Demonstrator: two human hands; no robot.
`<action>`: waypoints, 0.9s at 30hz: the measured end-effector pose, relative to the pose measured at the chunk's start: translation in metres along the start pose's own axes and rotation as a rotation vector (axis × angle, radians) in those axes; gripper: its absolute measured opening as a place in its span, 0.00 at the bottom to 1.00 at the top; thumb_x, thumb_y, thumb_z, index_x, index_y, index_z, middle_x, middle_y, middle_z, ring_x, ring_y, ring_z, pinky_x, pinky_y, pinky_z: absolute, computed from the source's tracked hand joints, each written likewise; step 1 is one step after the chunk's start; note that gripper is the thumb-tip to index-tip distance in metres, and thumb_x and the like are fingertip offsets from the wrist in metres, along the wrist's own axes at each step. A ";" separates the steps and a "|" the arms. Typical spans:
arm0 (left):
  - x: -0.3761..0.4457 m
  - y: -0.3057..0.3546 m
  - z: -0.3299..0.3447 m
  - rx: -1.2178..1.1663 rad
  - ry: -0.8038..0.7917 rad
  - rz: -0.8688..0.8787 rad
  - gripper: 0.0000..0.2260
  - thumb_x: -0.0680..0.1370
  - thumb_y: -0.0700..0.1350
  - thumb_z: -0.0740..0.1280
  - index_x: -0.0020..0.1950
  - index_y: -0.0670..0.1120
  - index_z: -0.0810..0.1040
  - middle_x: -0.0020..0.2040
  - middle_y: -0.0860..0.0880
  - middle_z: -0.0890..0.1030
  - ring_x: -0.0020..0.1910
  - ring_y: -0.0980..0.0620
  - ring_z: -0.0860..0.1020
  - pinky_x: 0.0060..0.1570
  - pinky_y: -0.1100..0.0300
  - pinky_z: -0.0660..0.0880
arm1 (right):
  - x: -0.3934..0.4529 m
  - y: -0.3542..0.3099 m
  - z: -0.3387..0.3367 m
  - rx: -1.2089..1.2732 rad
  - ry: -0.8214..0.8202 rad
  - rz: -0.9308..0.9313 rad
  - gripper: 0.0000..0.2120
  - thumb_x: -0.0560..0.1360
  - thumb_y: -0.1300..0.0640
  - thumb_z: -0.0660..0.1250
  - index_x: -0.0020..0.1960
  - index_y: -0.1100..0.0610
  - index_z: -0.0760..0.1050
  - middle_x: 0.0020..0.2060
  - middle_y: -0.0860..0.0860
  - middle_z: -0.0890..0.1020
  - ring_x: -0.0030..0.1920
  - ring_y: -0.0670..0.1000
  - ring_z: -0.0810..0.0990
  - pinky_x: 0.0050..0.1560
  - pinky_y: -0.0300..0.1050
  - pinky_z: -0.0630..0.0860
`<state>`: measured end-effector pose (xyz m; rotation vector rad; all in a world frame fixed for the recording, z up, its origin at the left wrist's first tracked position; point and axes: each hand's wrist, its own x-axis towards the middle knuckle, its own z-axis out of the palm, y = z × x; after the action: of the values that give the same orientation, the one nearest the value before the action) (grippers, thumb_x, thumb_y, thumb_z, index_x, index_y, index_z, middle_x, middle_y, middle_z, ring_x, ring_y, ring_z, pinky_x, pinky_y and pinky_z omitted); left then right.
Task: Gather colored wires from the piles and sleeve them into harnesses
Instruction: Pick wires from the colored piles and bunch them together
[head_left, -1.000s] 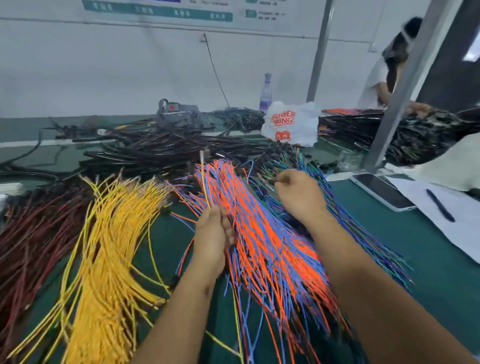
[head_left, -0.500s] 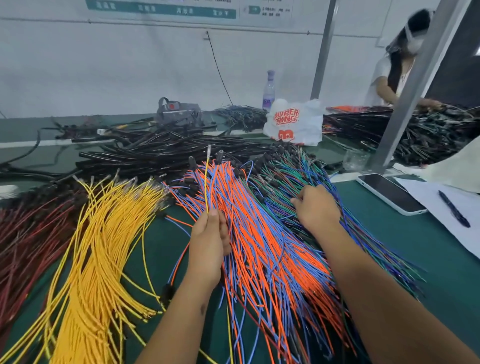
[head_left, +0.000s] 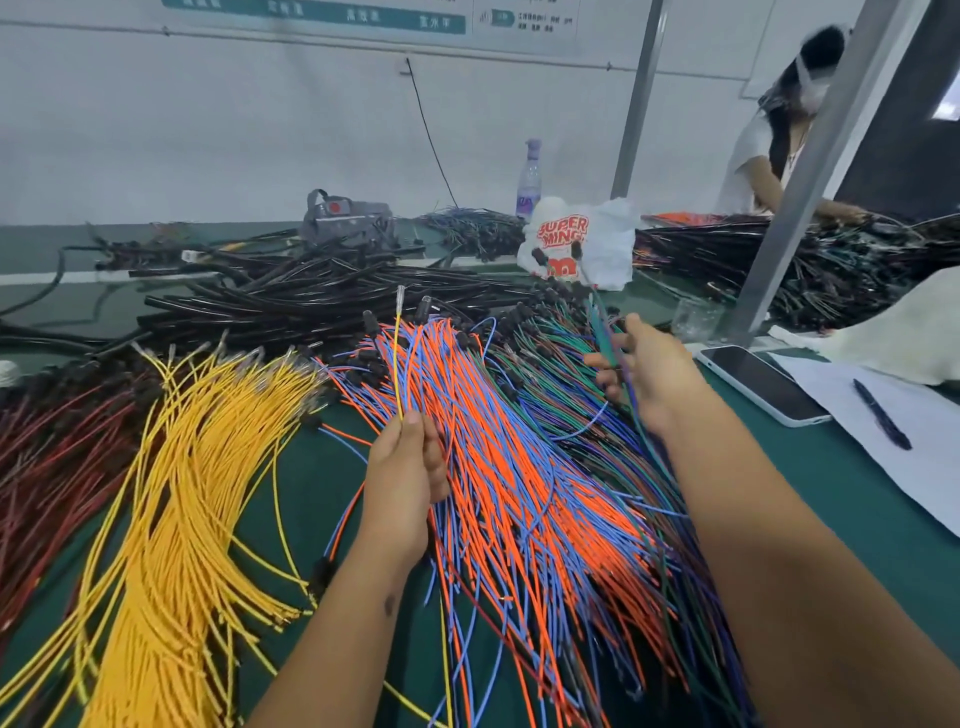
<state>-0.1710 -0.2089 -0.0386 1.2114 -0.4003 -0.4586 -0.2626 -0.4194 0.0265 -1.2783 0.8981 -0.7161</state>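
Piles of wires lie side by side on the green table (head_left: 857, 519): dark red wires (head_left: 47, 457) at the left, yellow wires (head_left: 176, 499), orange and blue wires (head_left: 519, 493) in the middle, green and purple wires (head_left: 566, 384) to the right. My left hand (head_left: 405, 467) pinches a single yellow wire (head_left: 397, 358) that stands upright with a metal terminal at its tip. My right hand (head_left: 649, 374) grips a few green and purple wires (head_left: 605, 338), lifted above their pile. Black sleeves (head_left: 311, 306) lie in a heap behind the piles.
A phone (head_left: 758, 382), white paper and a pen (head_left: 880, 413) lie at the right. A white plastic bag (head_left: 587, 244) and a bottle (head_left: 529, 179) stand at the back. A metal post (head_left: 800, 176) rises at the right, with another person (head_left: 774, 150) working behind it.
My right hand has risen from the green and purple pile and moved right, lifting a few wires. My left hand still holds the yellow wire upright.
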 end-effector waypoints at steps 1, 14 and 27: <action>0.000 0.000 0.000 -0.003 0.000 -0.003 0.15 0.85 0.46 0.50 0.38 0.46 0.64 0.25 0.55 0.60 0.22 0.58 0.55 0.22 0.66 0.54 | 0.000 -0.002 -0.003 0.110 -0.113 0.122 0.23 0.83 0.45 0.50 0.62 0.63 0.70 0.42 0.58 0.83 0.31 0.51 0.76 0.30 0.41 0.70; 0.005 0.010 0.000 0.008 0.024 -0.103 0.16 0.85 0.44 0.50 0.38 0.46 0.65 0.22 0.55 0.60 0.19 0.58 0.55 0.20 0.69 0.53 | -0.045 -0.019 0.000 0.114 -0.368 0.163 0.09 0.82 0.61 0.57 0.48 0.61 0.74 0.29 0.50 0.82 0.25 0.44 0.78 0.26 0.34 0.76; 0.005 0.147 -0.095 -0.229 -0.231 -0.292 0.15 0.83 0.48 0.52 0.39 0.49 0.71 0.24 0.55 0.52 0.25 0.59 0.47 0.17 0.70 0.49 | -0.137 -0.059 0.129 0.497 -0.839 0.176 0.15 0.82 0.59 0.55 0.44 0.60 0.77 0.33 0.52 0.82 0.25 0.45 0.76 0.24 0.35 0.72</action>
<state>-0.0986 -0.0944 0.0731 0.9996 -0.3572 -0.8784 -0.2149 -0.2493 0.1138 -0.8983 0.1197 -0.1871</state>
